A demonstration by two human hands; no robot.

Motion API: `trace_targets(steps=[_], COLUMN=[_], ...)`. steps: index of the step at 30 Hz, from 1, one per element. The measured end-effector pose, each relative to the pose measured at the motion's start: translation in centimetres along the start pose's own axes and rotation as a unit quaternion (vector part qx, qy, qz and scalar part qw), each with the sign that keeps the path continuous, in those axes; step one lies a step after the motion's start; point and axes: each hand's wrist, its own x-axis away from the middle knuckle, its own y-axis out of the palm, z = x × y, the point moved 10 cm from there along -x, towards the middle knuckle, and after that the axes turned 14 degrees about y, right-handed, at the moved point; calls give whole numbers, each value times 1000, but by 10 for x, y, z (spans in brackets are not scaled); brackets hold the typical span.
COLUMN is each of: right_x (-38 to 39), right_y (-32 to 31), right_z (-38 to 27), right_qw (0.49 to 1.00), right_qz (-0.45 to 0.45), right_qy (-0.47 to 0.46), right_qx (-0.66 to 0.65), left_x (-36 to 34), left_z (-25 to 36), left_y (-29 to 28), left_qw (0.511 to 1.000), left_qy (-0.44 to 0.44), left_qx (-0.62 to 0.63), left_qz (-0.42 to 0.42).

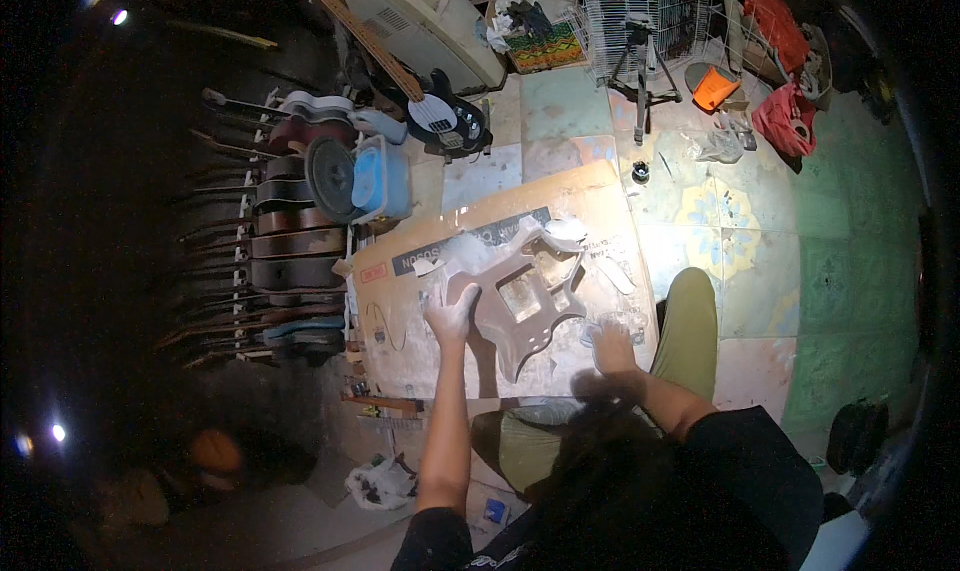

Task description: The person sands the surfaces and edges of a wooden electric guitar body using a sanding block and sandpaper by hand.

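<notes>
A brown unfinished electric guitar body (pixel 522 343) with cut-out cavities is tilted over a dusty cardboard sheet (pixel 420 366). My left hand (pixel 449 313) grips its left edge, the thumb lying over the near face. To the right of the body, my right hand (pixel 612 349) is low over the cardboard, closed around something pale that I cannot make out. White dust coats the fingers of both hands. Scraps of pale paper (pixel 615 275) lie on the cardboard beyond the body, and a cloudy white patch is at its upper left.
Several guitars hang on a rack (pixel 243 271) at the left. A blue bucket (pixel 383 181) and a black-and-white bass guitar (pixel 442 126) stand behind the cardboard. Farther back are a wire cage (pixel 625 21), a small tripod (pixel 640 71) and a red bag (pixel 783 121). My bent knee (pixel 692 316) borders the cardboard's right side.
</notes>
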Motion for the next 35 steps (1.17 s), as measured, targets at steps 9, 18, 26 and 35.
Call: trace_targets(steps=[9,18,26,35], right_x=[-17,9,38,175], right_y=[-101,-401,-440,-435], right_z=[-1,-152,-214,-303], right_qw=[942,536,485,755], right_qz=[-117,-634,-703,-541], right_qy=[14,-3,-6,-284], right_qx=[-315,-557,-520,-239], left_x=[-34,-4,50,161], left_z=[21,147,191,132], left_y=[-62,-96,-100,-124], left_qw=[947,738,635,570], left_qy=[-276,-404,-448,-367], left_qx=[148,481,561,603], left_qz=[74,248,286,420])
